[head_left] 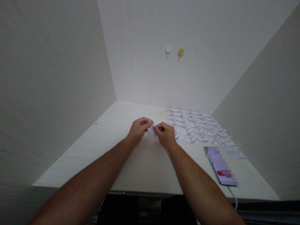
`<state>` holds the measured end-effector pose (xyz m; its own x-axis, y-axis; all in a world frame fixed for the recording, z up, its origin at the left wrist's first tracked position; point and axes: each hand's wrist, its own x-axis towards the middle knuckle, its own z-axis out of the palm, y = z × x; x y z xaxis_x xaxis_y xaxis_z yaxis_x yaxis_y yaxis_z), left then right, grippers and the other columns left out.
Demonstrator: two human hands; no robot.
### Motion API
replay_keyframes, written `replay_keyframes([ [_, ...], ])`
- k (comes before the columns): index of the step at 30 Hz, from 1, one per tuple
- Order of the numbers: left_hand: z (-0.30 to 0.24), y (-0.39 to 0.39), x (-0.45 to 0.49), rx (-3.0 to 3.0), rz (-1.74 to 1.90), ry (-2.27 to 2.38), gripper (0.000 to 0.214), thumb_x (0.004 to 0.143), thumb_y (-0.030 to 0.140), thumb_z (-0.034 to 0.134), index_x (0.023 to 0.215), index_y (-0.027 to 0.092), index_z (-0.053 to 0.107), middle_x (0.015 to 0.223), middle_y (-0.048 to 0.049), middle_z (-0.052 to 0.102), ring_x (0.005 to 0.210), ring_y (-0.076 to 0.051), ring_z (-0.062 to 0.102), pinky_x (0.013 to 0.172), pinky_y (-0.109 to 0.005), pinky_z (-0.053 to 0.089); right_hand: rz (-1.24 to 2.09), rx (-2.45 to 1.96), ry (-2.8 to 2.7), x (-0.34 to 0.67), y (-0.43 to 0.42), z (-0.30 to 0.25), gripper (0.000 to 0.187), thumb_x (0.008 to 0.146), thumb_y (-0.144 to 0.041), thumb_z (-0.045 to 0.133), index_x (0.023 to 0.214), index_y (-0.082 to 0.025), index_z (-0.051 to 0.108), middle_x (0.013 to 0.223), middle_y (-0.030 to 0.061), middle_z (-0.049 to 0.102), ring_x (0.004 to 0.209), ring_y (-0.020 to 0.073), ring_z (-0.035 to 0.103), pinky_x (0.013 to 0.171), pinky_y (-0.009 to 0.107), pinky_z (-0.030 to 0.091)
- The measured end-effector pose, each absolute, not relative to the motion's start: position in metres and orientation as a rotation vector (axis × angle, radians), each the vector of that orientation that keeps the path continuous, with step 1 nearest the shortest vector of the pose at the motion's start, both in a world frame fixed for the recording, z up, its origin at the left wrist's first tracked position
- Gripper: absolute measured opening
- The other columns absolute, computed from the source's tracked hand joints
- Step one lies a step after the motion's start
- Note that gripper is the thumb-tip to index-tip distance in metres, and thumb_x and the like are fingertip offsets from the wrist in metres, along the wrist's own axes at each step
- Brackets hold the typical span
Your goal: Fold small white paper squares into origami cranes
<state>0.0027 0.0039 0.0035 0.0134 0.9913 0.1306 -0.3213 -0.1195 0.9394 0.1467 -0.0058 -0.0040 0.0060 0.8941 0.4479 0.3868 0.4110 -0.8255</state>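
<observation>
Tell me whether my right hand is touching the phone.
Apart: the head view shows bare tabletop between the right hand, whose fingertips are at the folded white paper, and the phone.

no readable text, labels, brands or numbers, phone screen (220, 166) blurred into blocks

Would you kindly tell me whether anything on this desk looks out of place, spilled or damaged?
Two small marks stand out: an orange speck near the left edge of the pale desk, and a faint brownish stain by the back wall, near the paper cranes. Both break the light surface.
</observation>
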Motion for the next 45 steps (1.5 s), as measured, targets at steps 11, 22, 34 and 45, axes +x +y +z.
replay_keyframes([
  [11,0.0049,0.0035,0.0027,1.06,1.436,0.908,0.016,0.064,0.029,0.076,0.07,0.016,0.068,0.07,-0.0022,0.065,0.064,-0.013,0.056,0.064,-0.027,0.044,0.595,-1.163,-1.597,0.146,-0.0074,-0.0022,0.021,0.078,-0.036,0.062,0.066,-0.018,0.065,0.054,-0.002,0.058,0.05,0.0107,0.048,0.05,0.023,0.037],
  [22,0.0021,0.0032,0.0051,1.157,1.414,0.94,0.018,0.067,0.033,0.075,0.071,0.017,0.068,0.073,-0.0032,0.068,0.066,-0.014,0.059,0.062,-0.027,0.044,0.591,-1.154,-1.661,0.1465,-0.0033,-0.0088,0.021,0.08,-0.035,0.06,0.069,-0.019,0.067,0.058,-0.0012,0.06,0.052,0.011,0.049,0.052,0.023,0.038],
  [34,0.0001,0.0048,0.0056,1.093,1.444,1.002,0.01,0.063,0.025,0.071,0.066,0.016,0.067,0.067,-0.0022,0.065,0.061,-0.012,0.055,0.06,-0.026,0.041,0.598,-1.199,-1.726,0.15,-0.0043,-0.0037,0.023,0.079,-0.034,0.06,0.064,-0.017,0.064,0.052,-0.0035,0.054,0.048,0.0092,0.043,0.05,0.023,0.032],
  [45,-0.002,0.0087,0.0066,1.006,1.475,1.007,0.016,0.062,0.027,0.074,0.07,0.015,0.066,0.069,-0.0017,0.063,0.064,-0.013,0.056,0.062,-0.027,0.045,0.712,-1.241,-1.72,0.1532,0.0018,-0.0091,0.02,0.075,-0.034,0.063,0.07,-0.016,0.068,0.058,-0.0012,0.06,0.052,0.01,0.047,0.051,0.023,0.034],
])
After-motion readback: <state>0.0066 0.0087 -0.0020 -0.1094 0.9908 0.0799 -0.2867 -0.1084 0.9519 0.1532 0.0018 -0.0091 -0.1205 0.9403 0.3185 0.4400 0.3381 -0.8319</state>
